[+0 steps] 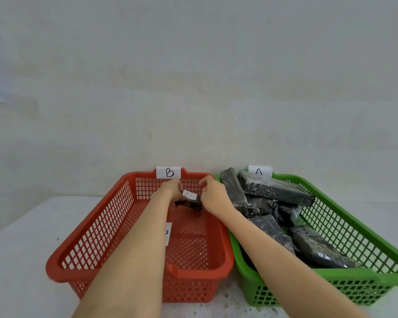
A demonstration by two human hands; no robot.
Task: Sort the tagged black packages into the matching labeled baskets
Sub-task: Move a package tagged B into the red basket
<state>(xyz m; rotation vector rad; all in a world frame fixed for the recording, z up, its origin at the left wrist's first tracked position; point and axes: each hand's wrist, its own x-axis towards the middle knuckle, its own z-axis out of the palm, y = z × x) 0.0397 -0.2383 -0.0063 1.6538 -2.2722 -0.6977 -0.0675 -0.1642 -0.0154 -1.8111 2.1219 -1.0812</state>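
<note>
As its white tag [189,194] faces up for reading, the black package [190,201] sits pinched between left hand [174,188] and right hand [213,195] over the red basket [97,228] labelled B.

Looks to me like plain sorting station, not home or shop; bare grey-white wall [193,76] fills my view; speckled white bench [16,260] set against it; red basket [60,267] tagged B and green basket [395,269] tagged A side by side; I see no furnishings or decor.
</note>
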